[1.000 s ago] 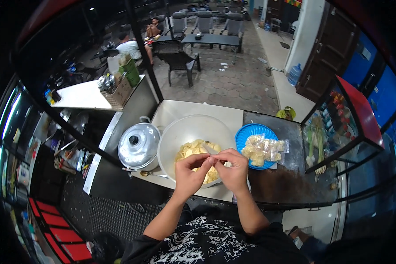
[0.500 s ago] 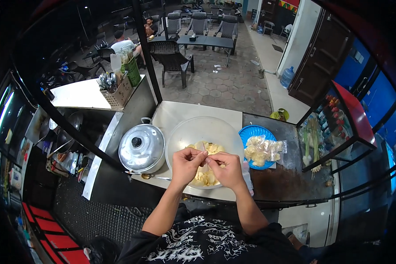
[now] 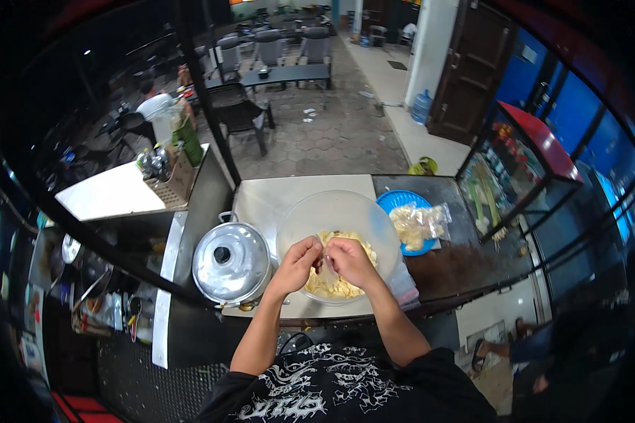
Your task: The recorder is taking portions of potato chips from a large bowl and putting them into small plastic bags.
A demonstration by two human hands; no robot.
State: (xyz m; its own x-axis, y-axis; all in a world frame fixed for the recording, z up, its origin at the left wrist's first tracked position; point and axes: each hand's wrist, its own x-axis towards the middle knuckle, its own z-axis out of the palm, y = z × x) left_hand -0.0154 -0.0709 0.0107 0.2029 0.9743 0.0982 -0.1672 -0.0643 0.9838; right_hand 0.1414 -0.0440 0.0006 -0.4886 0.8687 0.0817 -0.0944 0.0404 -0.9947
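Observation:
Over a wide translucent tub (image 3: 296,218) of pale yellow chips (image 3: 339,285), my two hands meet. My left hand (image 3: 298,262) and my right hand (image 3: 351,264) are both closed, pinching the upper edge of what looks like a small clear plastic bag (image 3: 327,271). It hangs between them above the chips, mostly hidden by the fingers; its contents cannot be made out. To the right of the tub, a blue plastic plate (image 3: 386,202) carries clear bags of chips (image 3: 418,224). Flat clear plastic bags (image 3: 403,283) lie by the tub's right edge.
A lidded metal pot (image 3: 226,264) stands left of the tub. Farther left are a cutlery basket (image 3: 171,189) and a cooking area with pans. A glass display case (image 3: 508,169) with a red top borders the counter's right. Someone's sandalled foot (image 3: 481,352) shows at lower right.
My view has shifted, so more of the right-side floor and a person's leg show. My hands stay together above the tub; the clear bag between them shows more plainly.

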